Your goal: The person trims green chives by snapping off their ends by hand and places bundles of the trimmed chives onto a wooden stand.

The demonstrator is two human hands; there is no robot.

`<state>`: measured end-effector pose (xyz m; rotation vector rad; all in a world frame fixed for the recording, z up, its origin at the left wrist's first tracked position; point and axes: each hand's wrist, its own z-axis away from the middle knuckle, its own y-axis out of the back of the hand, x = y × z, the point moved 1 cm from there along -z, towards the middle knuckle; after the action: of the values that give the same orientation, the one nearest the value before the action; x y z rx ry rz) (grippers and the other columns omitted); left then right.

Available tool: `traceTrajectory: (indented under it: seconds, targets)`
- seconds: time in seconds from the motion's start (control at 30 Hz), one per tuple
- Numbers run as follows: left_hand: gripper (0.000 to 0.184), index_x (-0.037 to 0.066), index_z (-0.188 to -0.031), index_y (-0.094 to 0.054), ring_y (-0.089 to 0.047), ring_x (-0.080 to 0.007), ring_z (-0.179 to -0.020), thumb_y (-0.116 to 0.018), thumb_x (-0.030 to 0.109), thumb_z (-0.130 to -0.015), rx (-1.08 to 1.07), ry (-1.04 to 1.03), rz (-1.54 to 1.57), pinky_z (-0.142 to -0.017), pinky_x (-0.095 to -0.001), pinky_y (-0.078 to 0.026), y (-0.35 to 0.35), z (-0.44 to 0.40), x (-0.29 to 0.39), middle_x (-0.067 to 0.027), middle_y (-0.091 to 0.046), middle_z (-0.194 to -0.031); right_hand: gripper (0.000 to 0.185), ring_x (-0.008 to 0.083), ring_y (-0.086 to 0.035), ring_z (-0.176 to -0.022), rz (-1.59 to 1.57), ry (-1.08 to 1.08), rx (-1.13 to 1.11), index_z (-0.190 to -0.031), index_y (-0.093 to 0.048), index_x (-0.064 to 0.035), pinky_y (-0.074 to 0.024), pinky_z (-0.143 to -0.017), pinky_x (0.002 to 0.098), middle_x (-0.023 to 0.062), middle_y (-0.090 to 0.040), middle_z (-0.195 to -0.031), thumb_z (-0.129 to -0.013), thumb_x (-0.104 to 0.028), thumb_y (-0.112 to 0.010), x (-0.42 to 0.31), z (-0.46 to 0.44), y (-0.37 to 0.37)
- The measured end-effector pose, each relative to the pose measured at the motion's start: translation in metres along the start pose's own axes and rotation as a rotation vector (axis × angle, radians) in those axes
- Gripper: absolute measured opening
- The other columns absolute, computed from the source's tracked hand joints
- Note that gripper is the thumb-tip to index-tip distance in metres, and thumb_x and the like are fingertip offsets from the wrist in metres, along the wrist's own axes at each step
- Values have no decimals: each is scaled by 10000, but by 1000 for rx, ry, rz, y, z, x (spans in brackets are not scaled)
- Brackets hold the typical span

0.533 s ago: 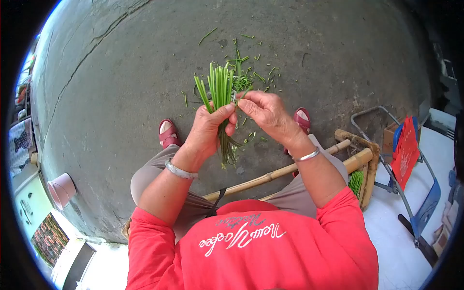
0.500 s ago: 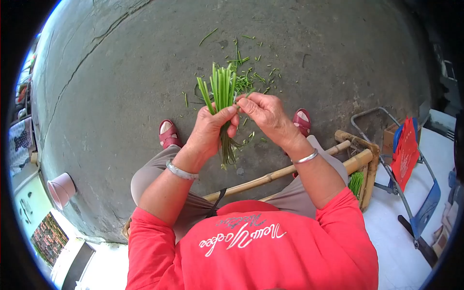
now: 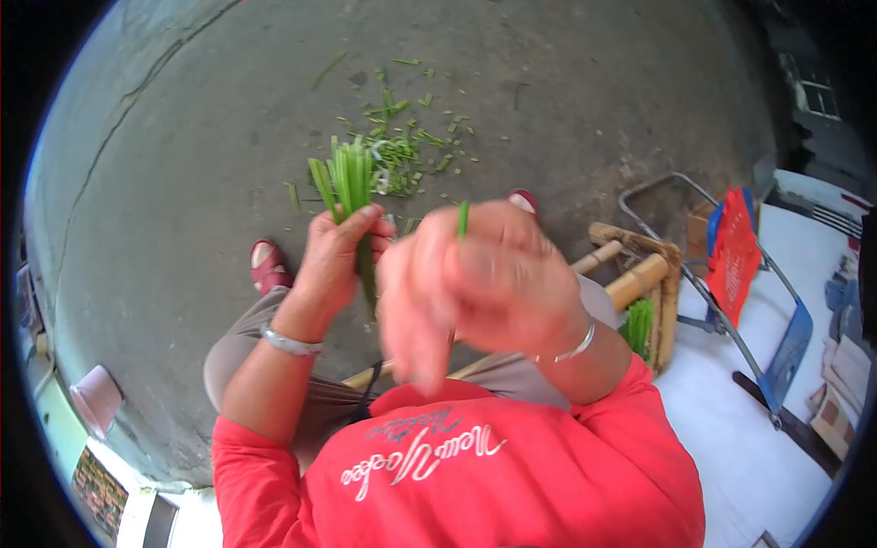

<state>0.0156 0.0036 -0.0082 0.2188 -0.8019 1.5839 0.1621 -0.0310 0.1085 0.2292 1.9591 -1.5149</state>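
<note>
A bundle of long green stems (image 3: 351,178) is gripped upright in my left hand (image 3: 333,247), with its darker ends hanging below the fist. My right hand (image 3: 493,279) is raised close to the camera, blurred by motion, its fingers curled. A short bit of green stem (image 3: 463,219) sticks up from between its thumb and fingers. Cut green pieces (image 3: 397,155) lie scattered on the floor beyond the bundle.
Bamboo furniture (image 3: 639,279) stands at my right, with more green stems (image 3: 639,327) beside it. Further right is a metal-framed folding chair (image 3: 790,352) with a red bag (image 3: 734,256). A pink bucket (image 3: 96,400) sits at the left.
My right hand has moved away from the bundle, up toward the camera, holding a green stem. My left hand still holds the bundle. The whole view has shifted.
</note>
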Motion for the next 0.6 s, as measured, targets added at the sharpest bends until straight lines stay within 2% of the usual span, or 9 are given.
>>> traceTrajectory:
  seconds: [0.07,0.1,0.23,0.33,0.6]
  targets:
    - [141,17,-894,-581,-593,-131,-568,-574,157,-873,30,49,-102,-508,-242,-474,-6,7,5,-73,-630,-734,312,145,-548,-537,-113,81,-31,-755,-536,23,-434,-504,246,123,-608,-706,-953,-202,-452,-5,-2,-30]
    - [145,16,-905,-580,-589,-130,-562,-571,158,-874,10,65,-167,-506,-241,-472,-6,7,7,-72,-628,-732,312,145,-548,-537,-101,76,3,-755,-536,23,-434,-504,246,123,-608,-706,-953,-202,-452,-7,-1,-36]
    - [159,18,-938,-578,-581,-119,-572,-564,168,-889,-87,-36,-111,-510,-228,-457,3,0,-4,-63,-618,-742,336,100,-508,-463,-428,5,-160,-766,-554,47,-385,-433,202,80,-587,-631,-952,-220,-466,-6,-1,-50]
    - [156,19,-947,-576,-576,-114,-577,-557,165,-895,-110,-40,-91,-510,-225,-452,5,0,-6,-56,-613,-743,343,85,-482,-432,-527,45,-211,-777,-564,53,-371,-411,207,59,-557,-583,-948,-231,-476,1,0,-57]
    - [148,19,-930,-583,-571,-108,-562,-561,161,-894,-139,-38,-98,-500,-219,-448,3,2,-2,-49,-611,-724,293,85,-483,-433,-592,27,-181,-788,-570,59,-364,-402,211,57,-540,-563,-937,-181,-493,-5,-2,-55]
